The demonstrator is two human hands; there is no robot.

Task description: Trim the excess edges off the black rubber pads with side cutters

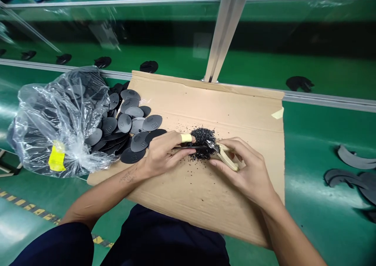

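My left hand point(164, 150) is closed on a flat black plastic disc point(196, 147), which I see nearly edge-on. A yellow tape band wraps one finger of that hand. In my right hand point(245, 164) is a pair of cutting pliers point(225, 156) with cream handles. Their jaws are at the right edge of the disc; I cannot tell whether they bite on it. Below lies a heap of small black trimmings point(202, 134), spread over a sheet of brown cardboard point(188, 203).
Several black oval discs point(141, 140) are piled left of my hands, beside a clear plastic bag point(58, 117) full of more. Grey curved parts point(355, 158) lie on the green bench at right. A metal post point(226, 35) rises behind the cardboard.
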